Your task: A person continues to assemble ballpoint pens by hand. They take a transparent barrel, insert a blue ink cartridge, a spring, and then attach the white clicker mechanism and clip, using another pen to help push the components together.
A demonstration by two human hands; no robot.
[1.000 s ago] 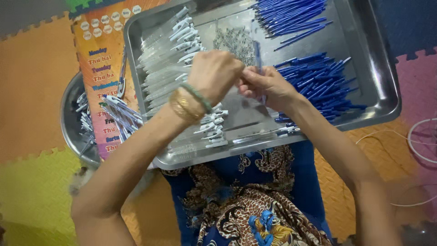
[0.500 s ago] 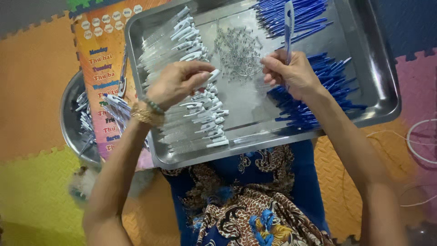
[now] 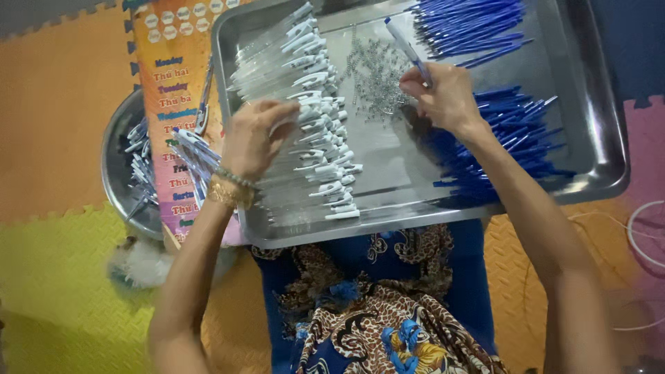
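A single blue pen refill (image 3: 409, 52) is pinched between the fingers of the right hand (image 3: 443, 97), right of the frame's centre, its tip pointing up and left over a steel tray (image 3: 596, 138). The left hand (image 3: 253, 138) is lowered, fingers curled, onto a row of clear pen barrels with white clips (image 3: 312, 138) in the tray's left half; whether a barrel is gripped cannot be told. Little appears finished: two large heaps of blue refills (image 3: 512, 131) remain at the tray's right, and a scatter of small springs (image 3: 374, 76) lies at upper centre. Some assembled pens (image 3: 190, 149) are seen over a round metal bowl (image 3: 118, 173) at the left edge.
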